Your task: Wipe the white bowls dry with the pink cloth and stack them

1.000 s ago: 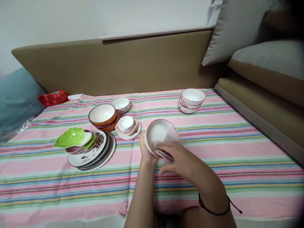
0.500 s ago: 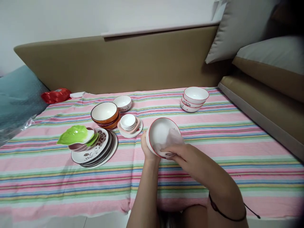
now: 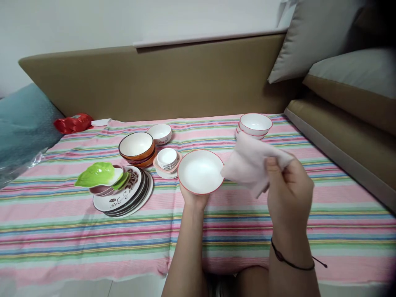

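Note:
A white bowl with a thin red rim [image 3: 201, 171] rests on my left hand [image 3: 194, 198], which holds it from below; most of its fingers are hidden under the bowl. My right hand [image 3: 289, 189] pinches a pale pink cloth [image 3: 249, 163] between thumb and fingers, to the right of the bowl. The cloth hangs leftward, its tip close to the bowl's rim. Behind it stands a stack of red-rimmed white bowls [image 3: 255, 123], partly covered by the cloth. Left of the held bowl sit small white dishes [image 3: 167, 158] piled on a pink dish and a plate.
Brown bowls [image 3: 136, 147] and a white bowl [image 3: 160, 134] stand left of centre. Stacked plates [image 3: 123, 202] carry green leaf-shaped dishes [image 3: 98, 175]. A red bundle [image 3: 73, 123] lies at far left. The striped cloth [image 3: 93, 243] covers the surface, with cushions [image 3: 352, 82] on the right.
My right hand has drawn the cloth out of the bowl and lifted it to the right. The bowl in my left hand has shifted slightly left and now sits more level.

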Motion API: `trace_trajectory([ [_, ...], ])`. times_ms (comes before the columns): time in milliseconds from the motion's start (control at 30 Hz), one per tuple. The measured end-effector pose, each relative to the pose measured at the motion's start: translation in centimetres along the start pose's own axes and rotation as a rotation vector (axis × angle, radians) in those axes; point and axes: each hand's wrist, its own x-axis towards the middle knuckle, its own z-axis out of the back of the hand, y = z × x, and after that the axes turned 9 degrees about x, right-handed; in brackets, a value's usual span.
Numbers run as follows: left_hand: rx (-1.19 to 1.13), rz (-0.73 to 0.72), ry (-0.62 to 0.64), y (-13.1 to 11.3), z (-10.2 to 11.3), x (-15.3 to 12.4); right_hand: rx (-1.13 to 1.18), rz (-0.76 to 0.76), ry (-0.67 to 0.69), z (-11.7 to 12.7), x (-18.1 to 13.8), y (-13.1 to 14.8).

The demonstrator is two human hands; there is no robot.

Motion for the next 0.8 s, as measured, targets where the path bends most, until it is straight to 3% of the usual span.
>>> trace_trajectory([
  [100, 0.013, 0.008, 0.003, -0.3, 0.2, 0.3, -0.084, 0.267, 0.423, -1.5, -0.8, 0.4],
  [167, 0.031, 0.005, -0.011, -0.4, 0.1, 0.5, -0.082, 0.326, 0.561, -2.3, -1.3, 0.5],
  [233, 0.047, 0.006, -0.022, -0.5, 0.2, 0.6, -0.099, 0.219, 0.452, -2.6, -1.6, 0.6],
  [333, 0.082, -0.018, -0.096, -0.6, 0.5, 0.8, -0.185, 0.009, -0.013, -1.9, -1.2, 0.3],
  [400, 0.107, -0.047, -0.142, -0.5, 0.7, 0.9, -0.251, -0.015, -0.295, -1.0, -0.6, 0.0],
  [467, 0.118, -0.067, -0.158, -0.4, 0.8, 1.0, -0.281, 0.032, -0.331, -0.5, -0.2, -0.2],
  [533, 0.104, -0.051, -0.15, -0.3, 0.8, 1.2, -0.267, 0.07, -0.082, -0.7, -0.2, -0.4],
  [633, 0.063, 0.003, -0.107, -0.2, 0.8, 1.4, -0.201, 0.051, 0.552, -2.1, -1.0, -1.0],
  [700, 0.052, -0.004, -0.094, -0.2, 0.8, 1.5, -0.204, 0.01, 0.89, -3.1, -1.6, -1.6],
  [733, 0.057, -0.015, -0.097, -0.2, 0.8, 1.5, -0.222, -0.016, 0.998, -3.5, -1.8, -1.8],
  [800, 0.071, -0.034, -0.117, -0.3, 0.8, 1.6, -0.234, -0.085, 1.085, -3.9, -1.8, -1.9],
])
